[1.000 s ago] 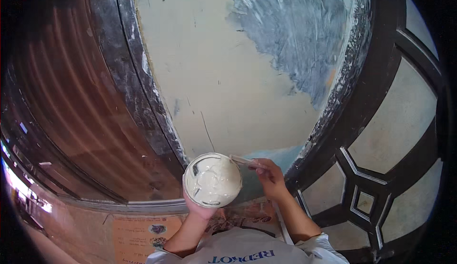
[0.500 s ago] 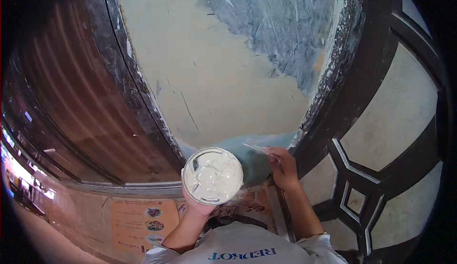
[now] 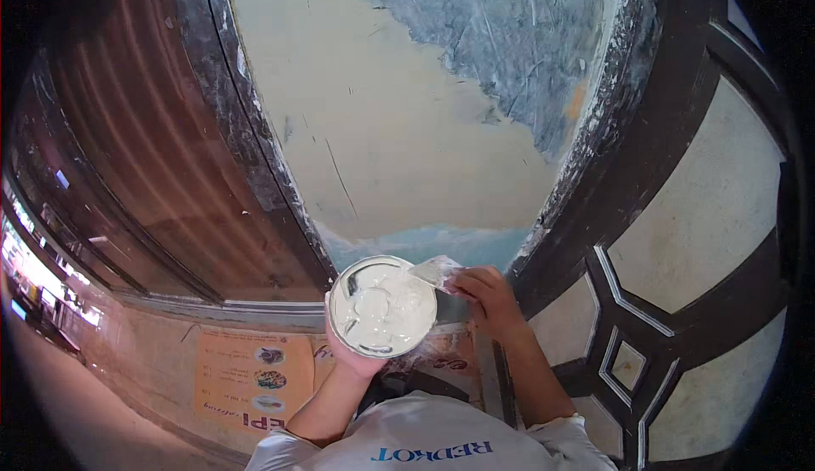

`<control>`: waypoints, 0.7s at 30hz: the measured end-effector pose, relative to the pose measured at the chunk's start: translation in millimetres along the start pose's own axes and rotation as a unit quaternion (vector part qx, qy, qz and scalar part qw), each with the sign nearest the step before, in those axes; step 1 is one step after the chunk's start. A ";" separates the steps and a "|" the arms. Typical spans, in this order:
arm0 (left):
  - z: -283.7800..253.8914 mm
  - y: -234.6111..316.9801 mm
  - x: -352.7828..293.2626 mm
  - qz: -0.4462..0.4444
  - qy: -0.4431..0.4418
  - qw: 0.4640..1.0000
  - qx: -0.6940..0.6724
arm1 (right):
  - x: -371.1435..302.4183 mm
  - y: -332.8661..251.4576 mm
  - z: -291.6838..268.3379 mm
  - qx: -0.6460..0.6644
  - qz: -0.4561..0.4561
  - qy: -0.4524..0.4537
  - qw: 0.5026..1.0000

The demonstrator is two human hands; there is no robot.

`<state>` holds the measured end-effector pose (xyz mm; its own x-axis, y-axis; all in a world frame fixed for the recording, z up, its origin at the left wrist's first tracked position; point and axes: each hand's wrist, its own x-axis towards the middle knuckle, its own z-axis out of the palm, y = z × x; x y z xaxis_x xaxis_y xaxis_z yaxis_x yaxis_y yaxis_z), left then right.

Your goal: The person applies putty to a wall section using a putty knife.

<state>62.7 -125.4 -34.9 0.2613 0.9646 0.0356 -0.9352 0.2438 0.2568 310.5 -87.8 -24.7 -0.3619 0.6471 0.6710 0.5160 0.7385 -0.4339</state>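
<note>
Scraper (image 3: 438,271) apparently at tub rim (image 3: 373,258)

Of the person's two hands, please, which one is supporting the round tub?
The left hand: it holds the tub from the lower left in the picture. The right hand instead holds a flat, white-smeared tool.
</note>
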 end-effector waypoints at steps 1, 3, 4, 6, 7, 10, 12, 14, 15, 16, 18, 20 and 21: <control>0.5 -1.2 0.5 0.013 0.002 1.000 0.018 | -0.3 4.7 -1.2 -0.012 0.006 -0.002 1.000; -1.2 -2.1 -0.7 0.016 0.011 1.000 0.011 | 1.5 4.6 -9.1 -0.001 0.038 0.013 0.999; -2.1 -2.3 -2.2 0.018 0.020 1.000 0.003 | 2.5 3.9 -12.0 0.009 0.071 0.028 0.997; -0.7 -2.1 -5.4 0.034 -0.013 0.999 0.031 | 0.6 5.9 -10.4 0.036 0.077 0.052 0.995; 1.0 -2.0 -3.6 0.019 -0.007 1.000 -0.003 | -3.0 8.9 -5.0 0.106 0.103 0.077 0.986; 3.3 -2.2 -3.1 -0.005 -0.018 0.998 -0.053 | -8.5 10.4 -3.5 0.185 0.148 0.084 0.968; 4.2 -1.3 -3.0 -0.024 -0.052 0.995 -0.084 | -7.9 8.7 -3.5 0.194 0.169 0.066 0.964; 11.2 -1.6 -1.5 -0.014 -0.029 0.997 -0.068 | -2.6 3.7 -3.4 0.220 0.171 0.088 0.956; 11.3 -1.9 -2.5 -0.013 -0.041 0.997 -0.065 | -3.7 4.6 -2.9 0.219 0.172 0.090 0.956; 11.3 -2.2 -3.4 -0.013 -0.053 0.997 -0.062 | -5.3 7.2 -1.2 0.221 0.179 0.094 0.954; 12.6 -2.3 -1.3 -0.018 -0.036 0.998 -0.056 | -3.2 6.7 -2.9 0.224 0.186 0.098 0.952; 12.0 -3.1 0.6 -0.012 0.002 0.999 -0.035 | 5.8 1.7 -9.3 0.159 0.115 0.081 0.977; 12.0 -2.7 0.6 -0.016 -0.005 0.999 -0.039 | 6.5 4.6 -12.3 0.159 0.116 0.083 0.977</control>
<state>68.3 -126.7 -23.9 0.2928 0.9554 0.0380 -0.9423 0.2816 0.1809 320.0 -82.5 -15.0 -0.1195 0.7836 0.6096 0.2925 0.6146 -0.7326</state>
